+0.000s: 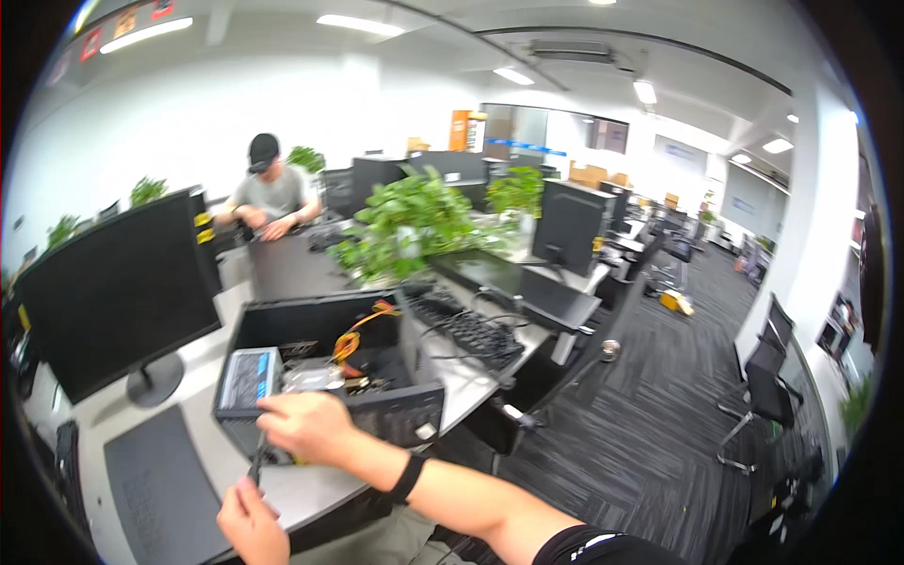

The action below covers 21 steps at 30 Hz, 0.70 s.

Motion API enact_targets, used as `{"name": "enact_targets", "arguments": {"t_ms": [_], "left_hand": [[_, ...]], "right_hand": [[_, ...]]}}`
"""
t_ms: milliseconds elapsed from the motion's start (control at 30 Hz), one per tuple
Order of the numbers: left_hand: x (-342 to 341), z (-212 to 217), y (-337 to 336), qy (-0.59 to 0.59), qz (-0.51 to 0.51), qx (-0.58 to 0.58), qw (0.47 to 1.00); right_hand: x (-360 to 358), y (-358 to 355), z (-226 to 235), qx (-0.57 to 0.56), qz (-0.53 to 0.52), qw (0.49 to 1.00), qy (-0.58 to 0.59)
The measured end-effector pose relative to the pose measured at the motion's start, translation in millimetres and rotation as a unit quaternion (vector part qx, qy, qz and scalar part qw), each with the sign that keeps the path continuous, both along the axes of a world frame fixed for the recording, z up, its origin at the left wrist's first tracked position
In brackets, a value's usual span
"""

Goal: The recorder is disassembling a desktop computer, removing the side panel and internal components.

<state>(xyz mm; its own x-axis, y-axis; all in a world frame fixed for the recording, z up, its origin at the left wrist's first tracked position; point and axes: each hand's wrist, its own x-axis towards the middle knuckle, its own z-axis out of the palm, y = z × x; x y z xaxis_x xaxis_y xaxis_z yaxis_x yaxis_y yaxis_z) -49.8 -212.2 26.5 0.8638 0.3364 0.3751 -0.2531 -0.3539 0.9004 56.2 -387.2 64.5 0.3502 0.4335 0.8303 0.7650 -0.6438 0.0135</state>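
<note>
Screwdriver [257,463] is being held by both hands, left hand [250,523] closing its grip on the handle, right hand [306,426] pinching the shaft beside the open computer case [320,377] on the counter [301,490].

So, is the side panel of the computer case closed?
No, the computer case lies open on the desk, and its orange cables show inside.
</note>
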Motion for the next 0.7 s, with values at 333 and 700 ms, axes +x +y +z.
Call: {"name": "enact_targets", "arguments": {"t_ms": [333,700], "left_hand": [[-15,29,-26,-0.083,0.015,0.043,0.996],[-27,46,37,-0.061,0.005,-0.191,0.980]], "right_hand": [[-12,-18,13,0.042,0.061,0.996,-0.045],[-54,21,-10,0.164,0.079,0.961,0.207]]}}
